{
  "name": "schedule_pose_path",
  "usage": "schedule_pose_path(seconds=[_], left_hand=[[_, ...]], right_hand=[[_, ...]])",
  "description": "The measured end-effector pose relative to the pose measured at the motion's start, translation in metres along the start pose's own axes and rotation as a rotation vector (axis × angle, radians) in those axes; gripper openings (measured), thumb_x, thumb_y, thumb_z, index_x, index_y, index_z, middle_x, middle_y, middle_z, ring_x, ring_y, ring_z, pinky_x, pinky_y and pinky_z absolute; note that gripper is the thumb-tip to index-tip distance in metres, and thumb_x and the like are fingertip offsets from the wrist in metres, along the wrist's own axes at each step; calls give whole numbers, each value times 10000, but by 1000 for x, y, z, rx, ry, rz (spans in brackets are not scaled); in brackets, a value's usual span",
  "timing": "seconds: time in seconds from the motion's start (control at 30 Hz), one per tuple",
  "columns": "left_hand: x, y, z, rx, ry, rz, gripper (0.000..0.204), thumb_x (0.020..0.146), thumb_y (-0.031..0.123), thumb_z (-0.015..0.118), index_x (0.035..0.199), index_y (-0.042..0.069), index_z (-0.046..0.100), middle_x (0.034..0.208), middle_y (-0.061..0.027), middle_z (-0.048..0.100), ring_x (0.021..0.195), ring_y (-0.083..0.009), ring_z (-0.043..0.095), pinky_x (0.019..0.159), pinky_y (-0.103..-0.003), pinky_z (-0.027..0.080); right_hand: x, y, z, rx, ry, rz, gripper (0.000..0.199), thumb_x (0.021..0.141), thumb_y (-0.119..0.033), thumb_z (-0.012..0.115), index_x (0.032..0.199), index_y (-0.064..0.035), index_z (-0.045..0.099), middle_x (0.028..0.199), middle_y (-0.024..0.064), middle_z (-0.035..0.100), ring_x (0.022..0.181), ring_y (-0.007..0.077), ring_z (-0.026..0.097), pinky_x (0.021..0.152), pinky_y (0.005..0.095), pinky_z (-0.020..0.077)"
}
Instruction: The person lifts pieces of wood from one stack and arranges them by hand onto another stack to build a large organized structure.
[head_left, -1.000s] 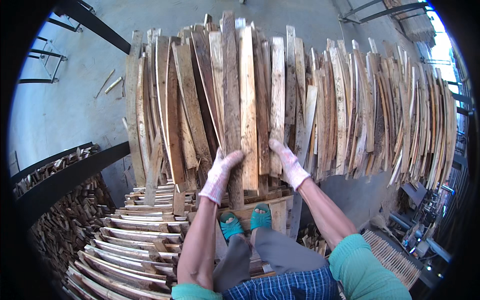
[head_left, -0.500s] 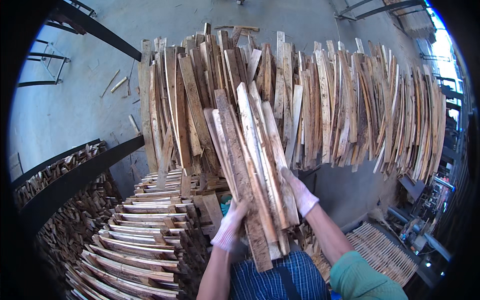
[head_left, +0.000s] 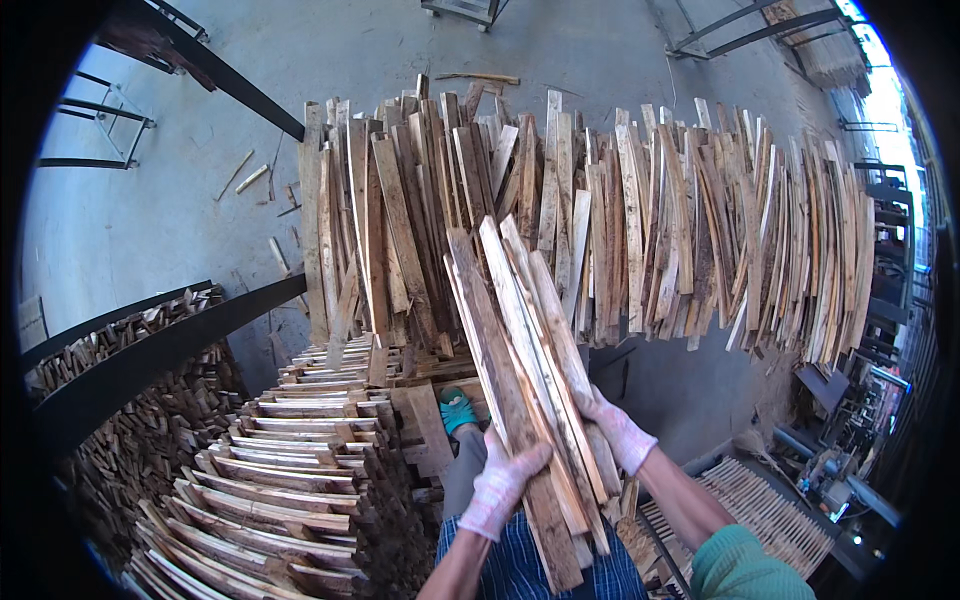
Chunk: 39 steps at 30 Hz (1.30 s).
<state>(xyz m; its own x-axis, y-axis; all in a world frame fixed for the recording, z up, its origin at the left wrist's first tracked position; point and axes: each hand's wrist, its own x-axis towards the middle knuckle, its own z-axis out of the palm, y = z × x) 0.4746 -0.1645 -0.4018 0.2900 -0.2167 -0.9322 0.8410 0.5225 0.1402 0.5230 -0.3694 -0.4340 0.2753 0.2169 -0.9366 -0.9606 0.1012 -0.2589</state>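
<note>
Between my two gloved hands rests a bundle of rough wooden slats (head_left: 530, 350), lying lengthwise away from my body. My left hand (head_left: 505, 478) is wrapped round its left side, thumb on top of a broad brown slat. On the other side my right hand (head_left: 622, 432) presses against the slats, fingers partly hidden beneath them. The bundle's far end overlaps the near edge of a long row of leaning slats (head_left: 640, 220). Its near end hangs over my blue checked apron (head_left: 500, 560).
A stack of slats in spaced layers (head_left: 290, 465) stands at left. Beyond it, a dark metal beam (head_left: 170, 345) borders a heap of short wood pieces (head_left: 150, 420). My sandalled foot (head_left: 457, 410) shows below. A slatted rack (head_left: 765, 510) and machinery (head_left: 840, 450) are at right.
The bundle has come down and nearer my body, its far end drawn back from the row. Both hands have moved slightly right and lower, and my foot now shows.
</note>
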Motion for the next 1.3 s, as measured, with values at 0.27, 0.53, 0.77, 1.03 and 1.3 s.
schedule_pose_path(seconds=[0.27,0.53,0.77,1.03,1.3], left_hand=[[-41,3,-11,-280,142,-68,868,827,182,817,1507,66,290,1337,-154,552,1210,-319,572,1031,-473,504],[105,-16,-85,-214,127,53,958,840,273,825,1543,45,217,1324,-199,560,1108,-317,637,865,-487,579],[11,-41,-62,-284,164,-17,997,851,295,818,1562,92,148,1312,-179,561,1107,-297,622,875,-474,574],[-121,-55,-9,-79,45,132,1151,817,330,843,1559,-17,35,1347,-232,530,1169,-304,591,953,-396,532],[-280,10,43,31,-158,537,1090,832,278,833,1573,3,83,1368,-160,517,1187,-228,568,1014,-310,483]], right_hand=[[-11,-13,22,-358,-47,11,956,920,-635,584,1523,67,339,1498,216,440,1371,281,435,1175,333,295],[146,36,21,-428,25,-123,1178,856,-704,640,1598,17,76,1655,208,178,1538,281,154,1232,341,161],[64,42,31,-578,-54,-202,1015,947,-553,603,1594,32,83,1643,223,207,1525,282,211,1223,321,176],[-107,16,45,-348,-80,-317,980,943,-414,653,1613,-21,56,1635,168,227,1499,245,232,1217,329,188],[-290,-63,102,-496,13,-643,770,1000,-274,610,1610,-84,179,1378,114,519,1174,203,563,974,315,488]])
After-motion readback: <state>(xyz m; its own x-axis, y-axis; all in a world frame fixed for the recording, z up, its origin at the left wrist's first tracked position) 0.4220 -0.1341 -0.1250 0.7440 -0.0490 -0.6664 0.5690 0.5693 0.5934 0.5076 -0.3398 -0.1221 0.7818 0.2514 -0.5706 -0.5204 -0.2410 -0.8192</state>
